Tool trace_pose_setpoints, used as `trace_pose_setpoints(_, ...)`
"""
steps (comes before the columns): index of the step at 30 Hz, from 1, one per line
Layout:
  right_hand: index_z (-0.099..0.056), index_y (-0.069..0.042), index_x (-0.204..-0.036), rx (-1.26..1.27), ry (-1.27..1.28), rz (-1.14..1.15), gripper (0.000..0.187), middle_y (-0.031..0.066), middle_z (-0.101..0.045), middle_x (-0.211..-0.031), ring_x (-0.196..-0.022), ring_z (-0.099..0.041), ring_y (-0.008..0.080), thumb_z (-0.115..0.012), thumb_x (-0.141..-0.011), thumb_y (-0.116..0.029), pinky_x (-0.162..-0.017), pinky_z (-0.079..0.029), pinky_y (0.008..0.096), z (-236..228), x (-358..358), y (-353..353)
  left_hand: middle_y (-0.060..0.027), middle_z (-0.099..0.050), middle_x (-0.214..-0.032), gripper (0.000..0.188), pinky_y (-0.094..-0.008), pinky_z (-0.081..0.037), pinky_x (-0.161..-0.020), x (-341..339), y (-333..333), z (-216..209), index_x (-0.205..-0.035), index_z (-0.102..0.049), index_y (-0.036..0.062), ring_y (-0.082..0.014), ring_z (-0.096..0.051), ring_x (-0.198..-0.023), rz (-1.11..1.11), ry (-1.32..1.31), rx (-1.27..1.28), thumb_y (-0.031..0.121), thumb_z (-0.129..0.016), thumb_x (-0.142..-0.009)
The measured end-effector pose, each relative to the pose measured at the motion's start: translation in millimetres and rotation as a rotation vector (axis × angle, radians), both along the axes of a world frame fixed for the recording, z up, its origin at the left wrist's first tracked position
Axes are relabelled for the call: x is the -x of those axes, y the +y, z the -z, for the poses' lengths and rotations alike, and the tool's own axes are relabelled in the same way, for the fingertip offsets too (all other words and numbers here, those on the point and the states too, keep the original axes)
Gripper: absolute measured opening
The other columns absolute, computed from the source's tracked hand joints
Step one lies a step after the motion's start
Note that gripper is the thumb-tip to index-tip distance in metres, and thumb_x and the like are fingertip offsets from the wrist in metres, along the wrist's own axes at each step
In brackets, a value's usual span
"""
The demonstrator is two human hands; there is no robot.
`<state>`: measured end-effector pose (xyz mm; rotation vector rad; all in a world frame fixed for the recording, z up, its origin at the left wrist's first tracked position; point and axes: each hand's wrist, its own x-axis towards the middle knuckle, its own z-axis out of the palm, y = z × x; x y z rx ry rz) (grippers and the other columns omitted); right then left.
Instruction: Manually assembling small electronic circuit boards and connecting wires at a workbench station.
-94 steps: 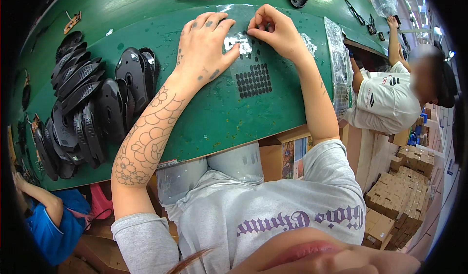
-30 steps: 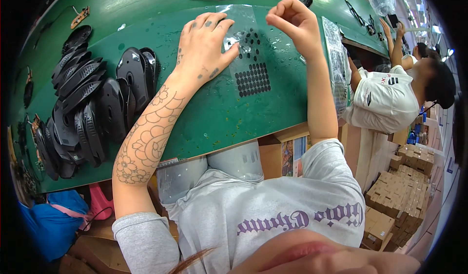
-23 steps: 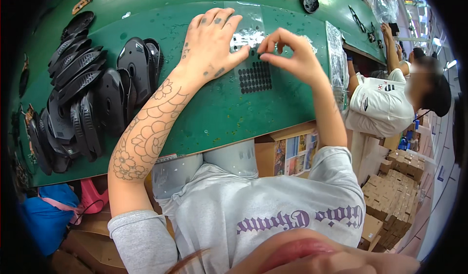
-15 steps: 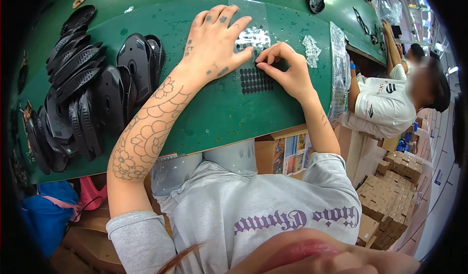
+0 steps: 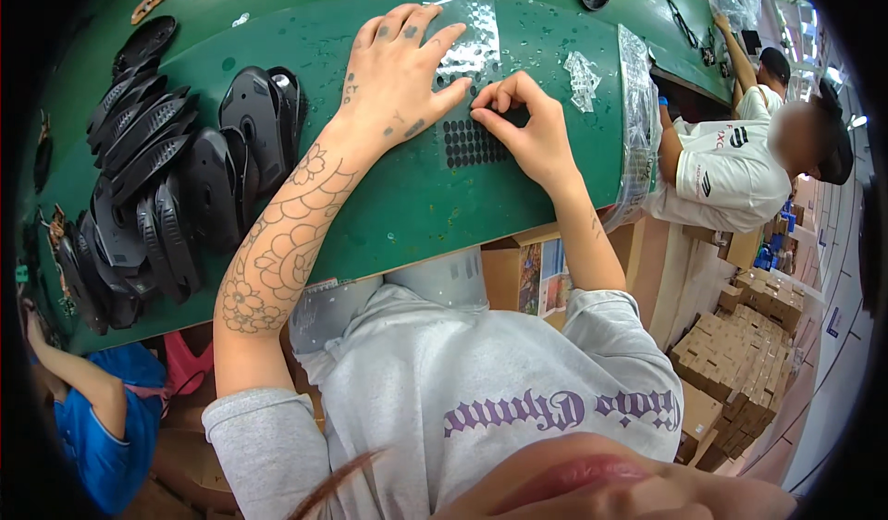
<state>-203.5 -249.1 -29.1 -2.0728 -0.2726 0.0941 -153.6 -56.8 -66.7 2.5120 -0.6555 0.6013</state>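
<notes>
A clear sheet [image 5: 479, 20] with rows of small black round pads [image 5: 474, 144] lies on the green tabletop. My left hand [image 5: 396, 74] rests flat across the sheet's left side, fingers spread, thumb stretched toward the pads. Just right of that thumb, my right hand [image 5: 529, 122] pinches thumb and forefinger together at the upper rows of pads. Whatever is between those fingertips is too small to make out. Left of my left forearm, black computer mouse shells [image 5: 257, 117] stand and lean against one another in a stacked cluster.
A crumpled clear plastic piece [image 5: 582, 80] lies right of my right hand. Clear plastic film [image 5: 636, 122] runs along the table's right edge. One co-worker in a white shirt [image 5: 731, 173] sits at right; another in a blue shirt [image 5: 120, 427] is at lower left. Cardboard boxes [image 5: 731, 358] are stacked at right.
The whole view has shifted slightly. My hands stay almost in place over the sheet, the right still pinching. A co-worker's bare arm has come into view at lower left.
</notes>
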Motion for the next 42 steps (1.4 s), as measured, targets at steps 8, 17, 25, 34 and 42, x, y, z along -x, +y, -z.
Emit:
trace_pose_setpoints(8, -0.043, -0.007, -0.079, 0.131, -0.093, -0.018, 0.028, 0.0066, -0.067, -0.088, -0.079, -0.057, 0.0154, -0.068, -0.078, 0.007, -0.075, -0.046, 0.0255, 1.0, 10.6, 1.0, -0.0067, -0.054, -0.133, 0.050, -0.0439, -0.030, -0.110, 7.0, -2.9, 0.2, -0.124, -0.063, 0.0165, -0.0244, -0.045, -0.129, 0.009, 0.031, 0.013, 0.044, -0.065, -0.083)
trace_pose_setpoints(17, -0.046, -0.010, -0.080, 0.236, -0.305, -0.042, 0.028, -0.0016, -0.067, -0.086, -0.079, -0.055, 0.0160, -0.069, -0.075, 0.005, -0.082, -0.042, 0.0298, 10.0, 18.7, 1.7, -0.0048, -0.049, -0.139, 0.054, -0.0434, -0.027, -0.115, 16.3, -6.5, -1.2, -0.138, -0.053, 0.0210, -0.0243, -0.039, -0.134, -0.039, 0.094, -0.132, 0.040, -0.063, -0.088)
trace_pose_setpoints(25, -0.048, -0.010, -0.080, 0.117, -0.253, 0.116, 0.029, -0.0019, -0.069, -0.091, -0.083, -0.056, 0.0161, -0.069, -0.072, 0.008, -0.085, -0.040, 0.0294, 18.0, 29.0, 5.4, -0.0114, -0.052, -0.135, 0.049, -0.0450, -0.032, -0.110, 6.8, -7.8, 15.7, -0.132, -0.055, 0.0102, -0.0289, -0.044, -0.129, -0.008, -0.028, -0.069, 0.031, -0.062, -0.088)
trace_pose_setpoints(34, -0.047, -0.010, -0.080, 0.188, -0.121, 0.121, 0.030, -0.0009, -0.069, -0.089, -0.085, -0.055, 0.0169, -0.069, -0.072, 0.009, -0.084, -0.042, 0.0296, 4.6, 26.7, 8.4, -0.0186, -0.045, -0.138, 0.049, -0.0518, -0.026, -0.112, 8.2, -5.9, 3.8, -0.132, -0.056, 0.0031, -0.0366, -0.036, -0.134, 0.076, 0.038, -0.057, 0.022, -0.061, -0.087)
trace_pose_setpoints(42, -0.045, -0.010, -0.081, 0.002, -0.185, 0.066, 0.033, 0.0018, -0.068, -0.087, -0.085, -0.054, 0.0178, -0.070, -0.071, 0.009, -0.081, -0.044, 0.0302, 5.5, 27.7, 5.3, -0.0184, -0.048, -0.137, 0.048, -0.0512, -0.027, -0.112, 3.7, -7.3, 2.3, -0.131, -0.056, 0.0034, -0.0365, -0.039, -0.132, 0.072, 0.019, -0.044, 0.022, -0.061, -0.087)
